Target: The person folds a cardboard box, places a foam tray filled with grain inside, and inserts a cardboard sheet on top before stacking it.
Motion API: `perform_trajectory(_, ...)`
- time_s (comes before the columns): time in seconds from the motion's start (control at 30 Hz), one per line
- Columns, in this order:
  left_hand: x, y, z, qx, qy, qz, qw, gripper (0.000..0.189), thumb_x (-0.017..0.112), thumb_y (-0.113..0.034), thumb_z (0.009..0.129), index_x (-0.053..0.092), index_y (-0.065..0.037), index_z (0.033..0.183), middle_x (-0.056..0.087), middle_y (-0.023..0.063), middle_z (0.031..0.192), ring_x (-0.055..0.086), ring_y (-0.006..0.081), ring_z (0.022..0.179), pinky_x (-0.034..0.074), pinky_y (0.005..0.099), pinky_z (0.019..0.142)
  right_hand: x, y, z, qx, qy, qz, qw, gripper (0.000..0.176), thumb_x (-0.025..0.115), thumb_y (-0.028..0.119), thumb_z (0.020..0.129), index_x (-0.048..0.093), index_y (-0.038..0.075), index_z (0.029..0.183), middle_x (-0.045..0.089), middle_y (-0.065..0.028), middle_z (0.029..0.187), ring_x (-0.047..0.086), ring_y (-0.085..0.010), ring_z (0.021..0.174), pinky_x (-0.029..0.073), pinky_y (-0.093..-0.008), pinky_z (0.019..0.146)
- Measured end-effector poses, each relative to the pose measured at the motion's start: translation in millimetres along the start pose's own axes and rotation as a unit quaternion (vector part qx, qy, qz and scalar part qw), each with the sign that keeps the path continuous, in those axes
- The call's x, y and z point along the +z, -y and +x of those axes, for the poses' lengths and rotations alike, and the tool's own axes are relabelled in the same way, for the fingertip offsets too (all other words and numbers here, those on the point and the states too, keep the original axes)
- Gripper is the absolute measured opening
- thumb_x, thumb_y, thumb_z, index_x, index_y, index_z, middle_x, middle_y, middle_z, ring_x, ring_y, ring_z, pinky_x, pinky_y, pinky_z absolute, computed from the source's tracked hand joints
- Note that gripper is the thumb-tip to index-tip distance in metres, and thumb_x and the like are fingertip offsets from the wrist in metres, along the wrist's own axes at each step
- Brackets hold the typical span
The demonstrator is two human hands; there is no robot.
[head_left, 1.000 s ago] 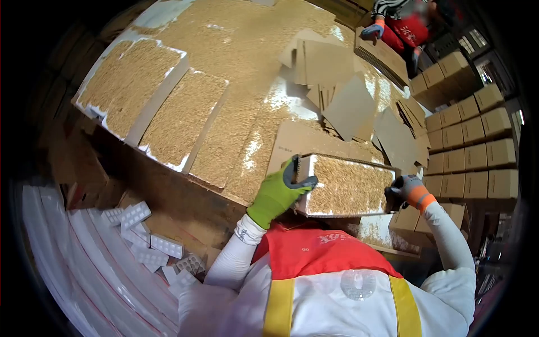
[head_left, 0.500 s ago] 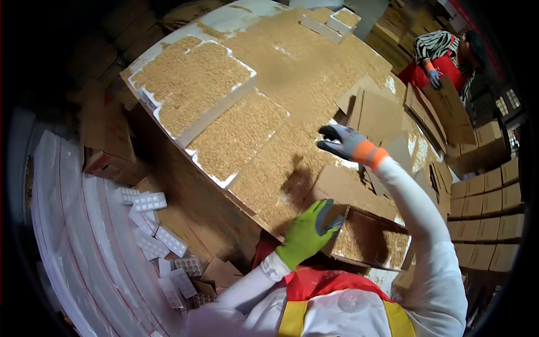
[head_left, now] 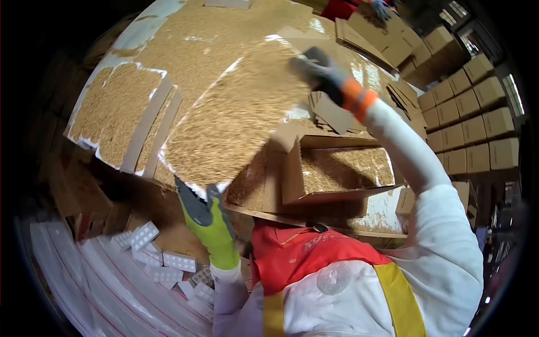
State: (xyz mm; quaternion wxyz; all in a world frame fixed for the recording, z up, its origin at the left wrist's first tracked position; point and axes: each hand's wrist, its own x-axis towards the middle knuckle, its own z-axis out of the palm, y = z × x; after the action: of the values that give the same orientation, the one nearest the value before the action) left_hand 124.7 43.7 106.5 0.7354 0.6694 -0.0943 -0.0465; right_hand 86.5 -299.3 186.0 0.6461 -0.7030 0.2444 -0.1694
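A white-edged tray (head_left: 230, 118), covered with loose golden-brown grainy material, is held between my two hands. My left hand (head_left: 210, 224), in a green and grey glove, grips its near end with the thumb apart from the fingers. At the far end is my right hand (head_left: 325, 78), in a grey glove with an orange cuff; its fingertips are blurred at the tray's edge. An open cardboard box (head_left: 292, 171) stands to the right of the tray. Inside it lies another layer of grainy material (head_left: 348, 174) with a white edge.
Grain-covered trays (head_left: 115, 112) sit on the table's left side. Flat cardboard pieces (head_left: 337, 112) lie beyond the box. Closed cartons (head_left: 469, 106) are stacked at the right. White blister-like trays (head_left: 179, 262) lie low on the left. A co-worker's gloved hand (head_left: 382, 9) touches cardboard at the back.
Both hands have moved to a grain-covered tray, which now sits raised between them. My left hand has left the cardboard box. The view has swung, shifting the scene.
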Motion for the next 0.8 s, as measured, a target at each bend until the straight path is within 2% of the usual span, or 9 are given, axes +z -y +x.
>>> perform_trajectory(0.07, 28, -42, -18, 0.116, 0.096, 0.134, 0.979, 0.064, 0.067, -0.004, 0.089, 0.037, 0.009, 0.144, 0.053, 0.0189, 0.136, 0.054, 0.0241, 0.121, 0.044, 0.0353, 0.101, -64, 34, -69, -0.044, -0.07, -0.083, 0.993, 0.043, 0.073, 0.045, 0.087, 0.057, 0.009, 0.106, 0.058, -0.001, 0.09, 0.056, -0.0106, 0.079, 0.045, -0.024, 0.07)
perform_trajectory(0.13, 57, -62, -37, 0.04, 0.189, -0.039, 0.98, 0.068, 0.071, -0.004, 0.085, 0.038, 0.011, 0.143, 0.054, 0.0207, 0.136, 0.054, 0.026, 0.123, 0.043, 0.0355, 0.102, -118, 59, -147, -0.048, -0.161, -0.128, 0.978, 0.04, 0.064, 0.037, 0.094, 0.058, 0.004, 0.116, 0.057, -0.0051, 0.101, 0.054, -0.0117, 0.097, 0.042, -0.0273, 0.09)
perform_trajectory(0.2, 82, -68, -39, 0.049, 0.311, -0.045, 0.948, 0.068, 0.074, -0.003, 0.083, 0.04, 0.012, 0.14, 0.055, 0.0217, 0.135, 0.055, 0.0268, 0.122, 0.044, 0.0355, 0.102, -151, 71, -222, -0.095, -0.212, -0.338, 0.912, 0.039, 0.061, 0.034, 0.096, 0.059, 0.0, 0.116, 0.056, -0.0076, 0.105, 0.055, -0.0143, 0.098, 0.042, -0.0281, 0.092)
perform_trajectory(0.23, 94, -50, -44, 0.017, 0.35, -0.041, 0.936, 0.065, 0.074, -0.006, 0.083, 0.045, 0.011, 0.138, 0.057, 0.0232, 0.132, 0.058, 0.0302, 0.119, 0.046, 0.0376, 0.099, -164, 64, -253, -0.085, -0.247, -0.33, 0.907, 0.038, 0.06, 0.031, 0.096, 0.059, -0.002, 0.115, 0.056, -0.0087, 0.107, 0.055, -0.0156, 0.098, 0.043, -0.0286, 0.091)
perform_trajectory(0.33, 110, -21, -48, 0.289, 0.376, 0.147, 0.868, 0.055, 0.071, -0.01, 0.084, 0.053, 0.002, 0.134, 0.052, 0.0261, 0.137, 0.049, 0.0359, 0.129, 0.038, 0.0433, 0.106, -172, 23, -320, -0.058, -0.324, -0.248, 0.911, 0.035, 0.062, 0.027, 0.095, 0.057, -0.002, 0.113, 0.056, -0.0084, 0.107, 0.055, -0.0166, 0.097, 0.046, -0.0288, 0.085)
perform_trajectory(0.43, 104, -8, -51, 0.192, 0.391, 0.148, 0.888, 0.06, 0.071, -0.015, 0.086, 0.048, -0.001, 0.14, 0.031, 0.0252, 0.154, 0.032, 0.0379, 0.143, 0.03, 0.0468, 0.113, -143, -8, -332, 0.044, -0.396, -0.166, 0.902, 0.037, 0.071, 0.026, 0.09, 0.053, 0.004, 0.113, 0.055, -0.0027, 0.096, 0.053, -0.0099, 0.094, 0.045, -0.0259, 0.081)
perform_trajectory(0.57, 93, -25, -56, 0.002, 0.416, 0.038, 0.909, 0.068, 0.064, -0.009, 0.091, 0.033, -0.004, 0.151, 0.024, 0.0195, 0.16, 0.029, 0.0315, 0.145, 0.045, 0.0353, 0.102, -133, 2, -338, 0.027, -0.353, -0.165, 0.921, 0.029, 0.071, 0.018, 0.089, 0.053, 0.006, 0.108, 0.056, -0.0009, 0.098, 0.051, -0.0088, 0.094, 0.043, -0.0251, 0.084)
perform_trajectory(0.67, 91, -10, -59, 0.108, 0.498, 0.037, 0.86, 0.07, 0.062, -0.001, 0.087, 0.034, -0.002, 0.151, 0.019, 0.0235, 0.16, 0.02, 0.0362, 0.149, 0.031, 0.0436, 0.113, -140, 22, -349, 0.038, -0.331, -0.152, 0.93, 0.028, 0.071, 0.014, 0.088, 0.053, 0.005, 0.107, 0.056, -0.0008, 0.1, 0.051, -0.0093, 0.098, 0.04, -0.0242, 0.089)
perform_trajectory(0.8, 88, -5, -43, 0.119, 0.487, 0.124, 0.856, 0.063, 0.051, -0.002, 0.089, 0.036, -0.005, 0.15, 0.024, 0.0272, 0.157, 0.021, 0.0394, 0.148, 0.027, 0.04, 0.115, -143, 23, -356, 0.045, -0.327, -0.17, 0.928, 0.027, 0.07, 0.013, 0.088, 0.053, 0.005, 0.108, 0.056, -0.0009, 0.1, 0.051, -0.0093, 0.098, 0.041, -0.0243, 0.089)
